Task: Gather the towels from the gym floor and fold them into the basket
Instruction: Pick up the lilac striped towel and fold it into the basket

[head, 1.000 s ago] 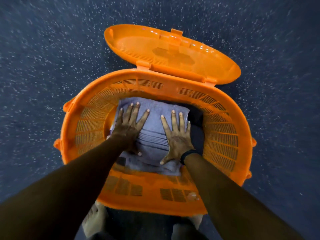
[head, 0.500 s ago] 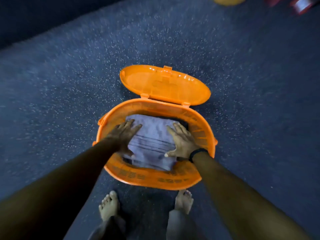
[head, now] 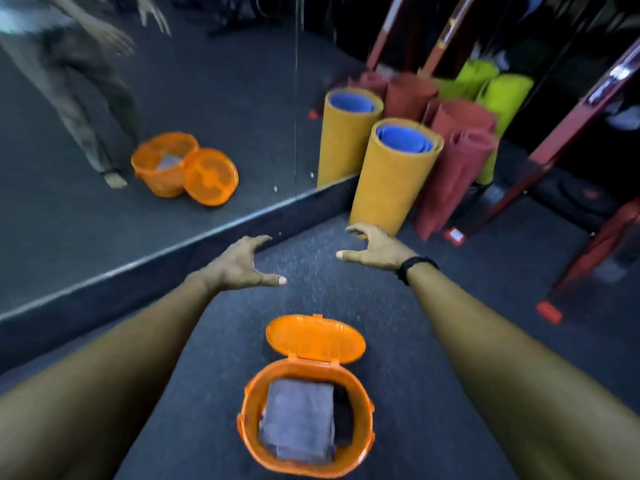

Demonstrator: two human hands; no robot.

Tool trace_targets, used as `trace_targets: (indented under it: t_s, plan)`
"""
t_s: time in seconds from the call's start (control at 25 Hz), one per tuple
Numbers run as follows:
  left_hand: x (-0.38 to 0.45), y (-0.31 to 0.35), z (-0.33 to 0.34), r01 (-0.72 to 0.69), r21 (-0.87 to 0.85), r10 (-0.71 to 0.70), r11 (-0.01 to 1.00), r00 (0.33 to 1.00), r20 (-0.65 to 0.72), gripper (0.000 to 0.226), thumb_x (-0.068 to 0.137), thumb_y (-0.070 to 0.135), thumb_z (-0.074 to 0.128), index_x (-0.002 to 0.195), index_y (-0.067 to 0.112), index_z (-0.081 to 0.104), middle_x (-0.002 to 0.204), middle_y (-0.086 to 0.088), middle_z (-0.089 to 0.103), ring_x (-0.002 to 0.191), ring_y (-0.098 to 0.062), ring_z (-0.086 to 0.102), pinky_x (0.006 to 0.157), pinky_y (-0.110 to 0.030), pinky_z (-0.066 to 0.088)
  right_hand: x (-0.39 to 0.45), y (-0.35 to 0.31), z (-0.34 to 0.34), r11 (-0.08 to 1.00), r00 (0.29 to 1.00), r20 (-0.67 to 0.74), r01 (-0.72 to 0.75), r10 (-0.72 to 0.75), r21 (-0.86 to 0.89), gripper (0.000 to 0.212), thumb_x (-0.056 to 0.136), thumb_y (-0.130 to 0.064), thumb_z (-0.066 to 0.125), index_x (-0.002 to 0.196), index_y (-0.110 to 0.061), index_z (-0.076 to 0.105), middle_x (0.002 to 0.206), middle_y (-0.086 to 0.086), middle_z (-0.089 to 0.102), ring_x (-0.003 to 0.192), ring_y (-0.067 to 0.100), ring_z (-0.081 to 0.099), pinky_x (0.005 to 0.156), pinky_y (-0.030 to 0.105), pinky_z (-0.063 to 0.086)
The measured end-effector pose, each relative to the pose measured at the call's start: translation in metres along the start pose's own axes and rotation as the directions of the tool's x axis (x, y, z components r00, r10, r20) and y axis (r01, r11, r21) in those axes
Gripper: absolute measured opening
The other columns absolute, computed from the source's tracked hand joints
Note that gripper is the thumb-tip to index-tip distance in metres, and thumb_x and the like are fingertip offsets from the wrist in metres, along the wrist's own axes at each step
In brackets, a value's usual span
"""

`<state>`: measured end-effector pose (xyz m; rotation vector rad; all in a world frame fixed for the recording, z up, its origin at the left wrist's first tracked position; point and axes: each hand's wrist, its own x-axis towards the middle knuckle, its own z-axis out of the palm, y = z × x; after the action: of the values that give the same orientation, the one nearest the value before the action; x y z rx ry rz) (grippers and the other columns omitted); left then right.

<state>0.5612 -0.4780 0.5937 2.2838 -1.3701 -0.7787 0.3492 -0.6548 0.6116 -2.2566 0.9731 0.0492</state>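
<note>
An orange basket (head: 249, 434) stands on the dark speckled floor at the bottom centre, its hinged lid (head: 313, 337) open and tipped back. A folded grey-blue towel (head: 298, 417) lies flat inside it, with something dark beside it on the right. My left hand (head: 242, 266) and my right hand (head: 375, 249) are raised well above and beyond the basket, fingers spread and curled, holding nothing. A black band sits on my right wrist.
A wall mirror (head: 173, 116) runs along the left and reflects the basket and a person. Rolled yellow mats (head: 391, 178), red mats (head: 457, 168) and green mats (head: 502, 95) stand at the back right beside a red rack frame (head: 568, 126). Dark floor surrounds the basket.
Both hands have lifted off the towel and out of the basket. The view has pulled up and away, so the basket now looks small and the mirror and mats have appeared.
</note>
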Motion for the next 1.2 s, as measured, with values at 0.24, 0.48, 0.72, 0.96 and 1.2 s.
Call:
trace_targets:
  t_s: [0.24, 0.48, 0.72, 0.96, 1.2]
  plan:
    - [-0.067, 0.086, -0.174, -0.113, -0.066, 0.089, 0.991, 0.950, -0.300, 0.091, 0.066, 0.052, 0.081, 0.141, 0.016, 0.044, 0.142, -0.006, 0.049, 0.130, -0.020, 0.046, 0.109, -0.034, 0.037, -0.056, -0.123, -0.156, 0.989, 0.968, -0.202, 0.138, -0.147, -0.058, 0.075, 0.080, -0.044, 0.072, 0.141, -0.014, 0.041, 0.146, 0.006, 0.043, 0.132, 0.022, 0.043, 0.107, 0.031, 0.035]
    - [-0.134, 0.137, -0.280, -0.148, -0.064, 0.099, 0.987, 0.868, -0.487, 0.101, 0.052, 0.071, 0.076, 0.137, 0.025, 0.047, 0.138, -0.005, 0.052, 0.127, -0.017, 0.049, 0.106, -0.032, 0.038, -0.092, -0.200, -0.238, 0.956, 0.908, -0.300, 0.265, -0.292, -0.128, 0.080, 0.075, -0.054, 0.072, 0.141, -0.020, 0.041, 0.142, 0.007, 0.046, 0.125, 0.023, 0.049, 0.105, 0.035, 0.040]
    - [-0.205, 0.140, -0.320, -0.098, -0.079, 0.031, 0.992, 0.796, -0.604, 0.093, 0.061, 0.061, 0.078, 0.138, 0.022, 0.046, 0.139, -0.005, 0.051, 0.127, -0.017, 0.048, 0.102, -0.029, 0.039, -0.101, -0.263, -0.259, 0.897, 0.863, -0.249, 0.409, -0.439, -0.165, 0.086, 0.072, -0.061, 0.071, 0.142, -0.023, 0.038, 0.148, 0.007, 0.039, 0.135, 0.023, 0.039, 0.110, 0.042, 0.035]
    - [-0.303, 0.107, -0.332, 0.078, -0.102, -0.127, 0.992, 0.681, -0.721, 0.092, 0.059, 0.061, 0.077, 0.138, 0.024, 0.047, 0.139, -0.004, 0.051, 0.124, -0.016, 0.051, 0.092, -0.025, 0.043, -0.108, -0.353, -0.222, 0.784, 0.782, -0.084, 0.604, -0.617, -0.143, 0.084, 0.076, -0.056, 0.071, 0.144, -0.021, 0.036, 0.151, 0.003, 0.035, 0.137, 0.022, 0.036, 0.110, 0.039, 0.034]
    - [-0.436, 0.047, -0.324, 0.290, -0.217, -0.342, 0.932, 0.510, -0.789, 0.089, 0.059, 0.061, 0.080, 0.135, 0.028, 0.049, 0.132, -0.002, 0.056, 0.122, -0.014, 0.052, 0.096, -0.025, 0.040, -0.140, -0.466, -0.127, 0.592, 0.601, 0.092, 0.798, -0.794, -0.111, 0.082, 0.077, -0.051, 0.072, 0.143, -0.016, 0.038, 0.149, 0.003, 0.040, 0.136, 0.018, 0.039, 0.110, 0.031, 0.032]
